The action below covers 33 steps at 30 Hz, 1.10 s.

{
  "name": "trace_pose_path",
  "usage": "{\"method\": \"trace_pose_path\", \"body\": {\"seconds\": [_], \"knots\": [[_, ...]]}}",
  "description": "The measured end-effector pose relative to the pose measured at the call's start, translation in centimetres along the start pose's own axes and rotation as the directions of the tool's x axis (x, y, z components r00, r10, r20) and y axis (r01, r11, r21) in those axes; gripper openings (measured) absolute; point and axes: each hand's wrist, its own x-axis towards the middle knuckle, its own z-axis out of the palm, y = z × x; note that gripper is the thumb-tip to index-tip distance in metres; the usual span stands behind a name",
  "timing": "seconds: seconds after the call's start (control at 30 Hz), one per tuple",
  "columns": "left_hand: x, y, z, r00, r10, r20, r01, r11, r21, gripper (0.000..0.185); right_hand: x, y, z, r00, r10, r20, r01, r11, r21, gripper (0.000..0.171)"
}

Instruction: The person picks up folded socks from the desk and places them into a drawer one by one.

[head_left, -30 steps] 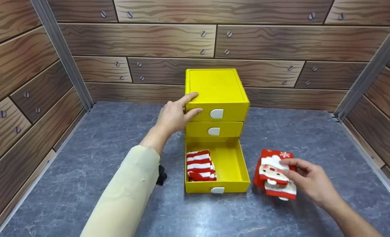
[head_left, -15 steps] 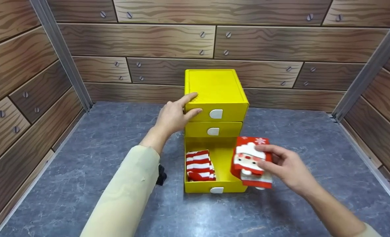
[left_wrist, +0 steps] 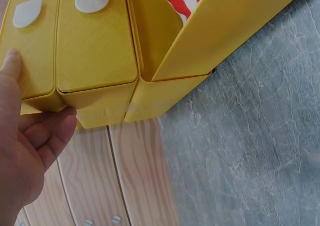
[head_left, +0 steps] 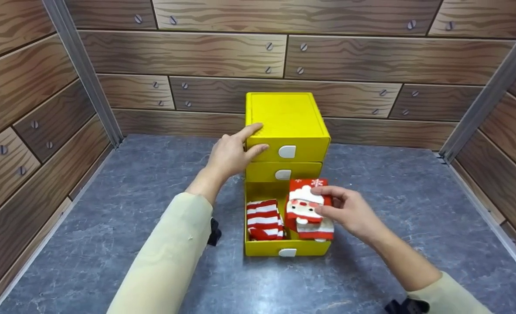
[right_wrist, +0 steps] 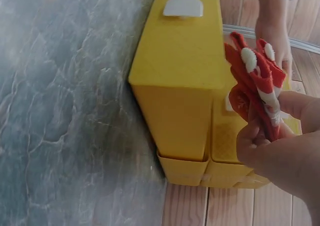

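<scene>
Right hand (head_left: 349, 213) pinching folded Santa socks (head_left: 308, 209) over open bottom drawer (head_left: 303, 246), beside striped socks (head_left: 264, 220). Left hand (head_left: 232, 150), fingers straight, bracing yellow drawer unit (head_left: 288, 117). Best lowered flat into the free right half.

head: high, looking down | wrists: close, low | shared: yellow drawer unit (head_left: 286, 126)

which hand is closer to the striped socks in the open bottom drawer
Right. The right hand holds the Santa socks over the open drawer, just beside the striped socks. The left hand rests higher up on the yellow cabinet.
</scene>
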Motion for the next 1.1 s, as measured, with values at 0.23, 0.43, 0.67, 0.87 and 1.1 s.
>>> {"method": "trace_pose_path", "body": {"seconds": [0.23,0.43,0.67,0.87,1.1], "knots": [[-0.1,-0.1,0.0,1.000,0.015,-0.002,-0.015,1.000,0.008,0.066,0.9,1.0,0.9,0.996,-0.078,0.034,0.082,0.980,-0.180,0.037],[-0.2,-0.2,-0.1,1.000,0.015,-0.002,-0.015,1.000,0.006,0.065,1.6,1.8,1.9,0.992,-0.119,0.043,0.127,0.933,-0.338,0.035],[0.0,0.0,0.0,1.000,0.006,0.001,-0.006,1.000,0.006,0.065,1.8,2.7,2.5,0.982,-0.165,0.097,0.191,0.843,-0.503,0.031],[0.0,0.0,0.0,1.000,0.000,-0.001,0.000,1.000,0.010,0.066,1.9,3.1,2.4,0.966,-0.223,0.128,0.255,0.769,-0.586,0.026],[0.0,-0.1,0.0,1.000,0.010,0.001,-0.010,1.000,0.007,0.066,1.9,3.4,1.9,0.961,-0.255,0.109,0.266,0.733,-0.627,0.027]]}}
